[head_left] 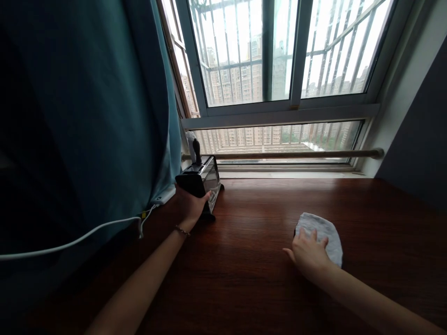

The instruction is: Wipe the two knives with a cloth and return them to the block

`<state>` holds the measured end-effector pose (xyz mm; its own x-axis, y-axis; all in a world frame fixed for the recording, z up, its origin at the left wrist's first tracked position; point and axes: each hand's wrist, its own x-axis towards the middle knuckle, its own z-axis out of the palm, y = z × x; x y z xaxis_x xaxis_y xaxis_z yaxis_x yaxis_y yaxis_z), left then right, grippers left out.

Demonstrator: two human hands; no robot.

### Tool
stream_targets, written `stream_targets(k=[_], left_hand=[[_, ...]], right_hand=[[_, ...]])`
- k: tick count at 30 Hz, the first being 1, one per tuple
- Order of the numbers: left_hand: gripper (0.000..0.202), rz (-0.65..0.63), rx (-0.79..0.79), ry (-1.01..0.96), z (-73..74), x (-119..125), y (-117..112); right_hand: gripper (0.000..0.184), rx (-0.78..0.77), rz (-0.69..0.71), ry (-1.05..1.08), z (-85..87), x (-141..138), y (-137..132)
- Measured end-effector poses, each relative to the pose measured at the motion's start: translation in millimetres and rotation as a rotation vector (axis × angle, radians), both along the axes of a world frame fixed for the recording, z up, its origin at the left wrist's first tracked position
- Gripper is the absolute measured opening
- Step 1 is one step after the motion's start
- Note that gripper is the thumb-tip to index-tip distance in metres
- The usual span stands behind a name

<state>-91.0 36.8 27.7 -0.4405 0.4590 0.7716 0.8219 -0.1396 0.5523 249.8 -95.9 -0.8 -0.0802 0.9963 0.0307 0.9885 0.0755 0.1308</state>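
Observation:
My left hand is closed around the near end of a black holder with shiny sides and small feet, its thumb along the right side. A dark handle and something whitish stick up from slots in the holder's top. The fingers on the far left side are partly hidden. Over to the right, a light grey cloth lies bunched flat on the brown wooden tabletop. My right hand rests palm down on the cloth's near left part, fingers spread, with the thumb out on the wood.
A blue-green curtain hangs along the left. Beside it lie a white power strip and a white cable. Behind the table are a horizontal rail and a barred window. A dark wall bounds the right.

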Motion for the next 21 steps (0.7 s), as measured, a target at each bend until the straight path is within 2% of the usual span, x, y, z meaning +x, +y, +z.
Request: stream_targets(k=[3,5,8,10,11,14,16,18,21], left_hand=[[0.097,0.036,-0.013,-0.050,4.3,8.3,0.6],[0.097,0.041,-0.016,-0.070,7.2,16.3,-1.0],[0.099,0.019,-0.008,-0.088,8.2,32.8,-6.4],[0.100,-0.018,0.000,-0.091,6.3,43.9,-11.3],[0.099,-0.041,0.005,-0.093,5.0,48.5,-13.9],[0.083,-0.124,0.009,-0.116,0.8,55.9,-22.0],[0.071,-0.189,0.000,-0.136,-0.6,55.9,-27.2],[0.064,-0.258,-0.019,-0.149,-0.7,54.1,-31.8],[0.061,-0.354,-0.056,-0.167,0.9,51.4,-36.8]], right_hand=[[0.044,0.046,0.112,0.089,21.7,-8.0,1.9],[0.043,0.057,0.193,0.185,29.2,-20.1,6.4],[0.049,0.084,0.392,0.454,25.2,-50.5,28.5],[0.057,0.035,0.539,0.784,17.9,-77.9,54.5],[0.058,-0.010,0.534,1.000,15.0,-92.9,69.4],[0.054,0.030,0.477,1.169,14.4,-136.5,112.6],[0.052,0.076,0.499,1.242,20.1,-159.6,132.9],[0.045,0.113,0.514,1.294,26.9,-175.8,143.9],[0.033,0.163,0.488,1.323,33.9,-188.3,146.8]])
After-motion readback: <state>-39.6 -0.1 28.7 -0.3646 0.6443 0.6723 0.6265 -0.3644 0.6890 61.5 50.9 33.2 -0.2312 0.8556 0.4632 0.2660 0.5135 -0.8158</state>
